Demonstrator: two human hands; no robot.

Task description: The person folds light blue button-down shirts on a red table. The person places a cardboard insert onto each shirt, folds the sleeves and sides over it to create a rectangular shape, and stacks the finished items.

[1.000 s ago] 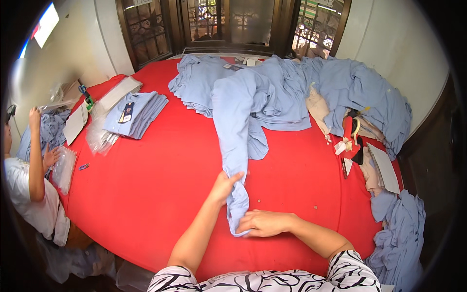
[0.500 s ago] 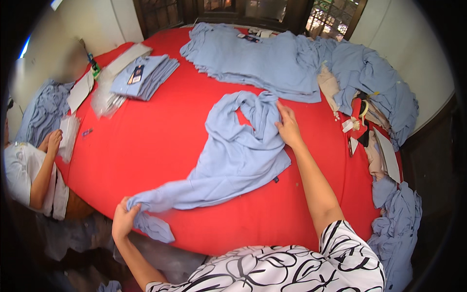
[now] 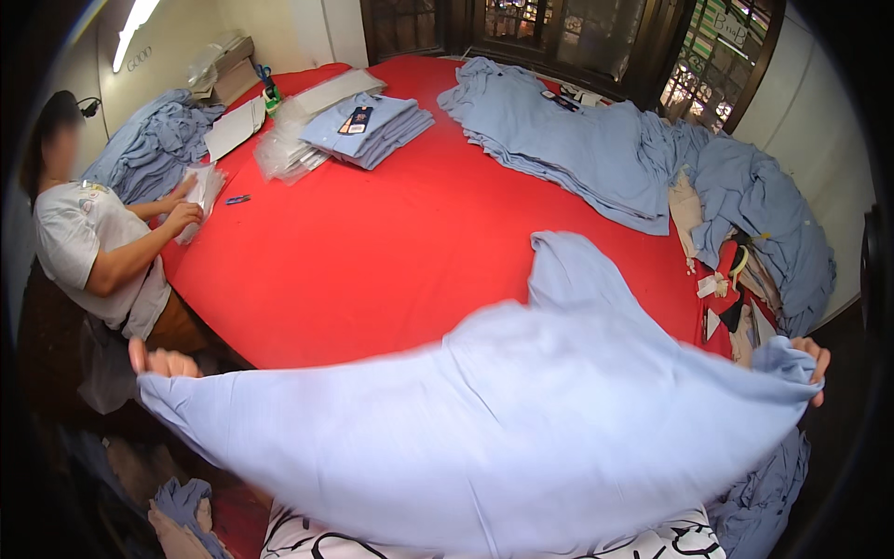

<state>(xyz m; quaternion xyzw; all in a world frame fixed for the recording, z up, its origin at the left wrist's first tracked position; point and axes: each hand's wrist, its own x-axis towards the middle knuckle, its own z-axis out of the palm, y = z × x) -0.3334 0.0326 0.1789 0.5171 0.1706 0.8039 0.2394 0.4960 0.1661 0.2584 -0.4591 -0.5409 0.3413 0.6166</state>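
1. The widest passage lies over the middle of the red tablecloth (image 3: pixel 372 270), between the raised blue garment (image 3: pixel 503 419) and the flat shirt pile (image 3: pixel 568 144).
2. The blue garment, stretched from left hand (image 3: pixel 165 361) to right hand (image 3: pixel 812 368), blocks the near side.
3. A narrow red lane runs between the folded stack (image 3: pixel 399 126) and the flat shirt pile.
4. At left, a co-worker (image 3: pixel 70 233) and plastic bags (image 3: pixel 287 156) obstruct passage.
5. At right, a clothing heap (image 3: pixel 768 210) bars the edge.
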